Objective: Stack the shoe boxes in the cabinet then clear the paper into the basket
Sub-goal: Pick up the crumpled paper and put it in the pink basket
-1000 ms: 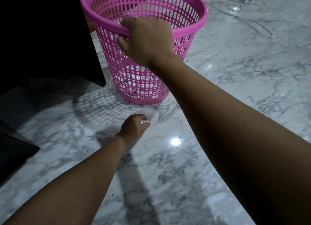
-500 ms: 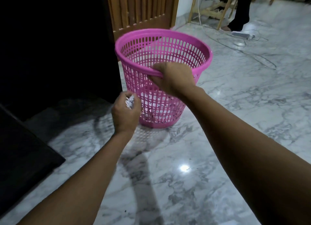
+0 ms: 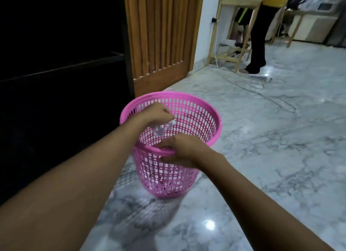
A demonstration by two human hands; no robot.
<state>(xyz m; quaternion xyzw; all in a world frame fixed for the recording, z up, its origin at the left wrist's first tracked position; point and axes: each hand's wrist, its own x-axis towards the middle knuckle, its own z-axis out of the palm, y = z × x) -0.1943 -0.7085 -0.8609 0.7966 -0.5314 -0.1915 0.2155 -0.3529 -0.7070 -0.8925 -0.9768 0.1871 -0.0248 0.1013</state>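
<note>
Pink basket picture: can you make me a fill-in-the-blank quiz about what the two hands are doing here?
The right hand grips the pink basket by its ____.
The left hand is above the basket's opening, with crumpled white ____ right below its fingers.
The basket stands on a grey-veined ____ floor.
Missing words: rim; paper; marble.

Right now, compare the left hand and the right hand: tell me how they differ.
The left hand is above the pink basket opening; the right hand is at its near rim. The right hand grips that rim, while the left hand has blurred white paper at its fingertips; whether it holds the paper is unclear. Both are bare and at the same basket.
</note>
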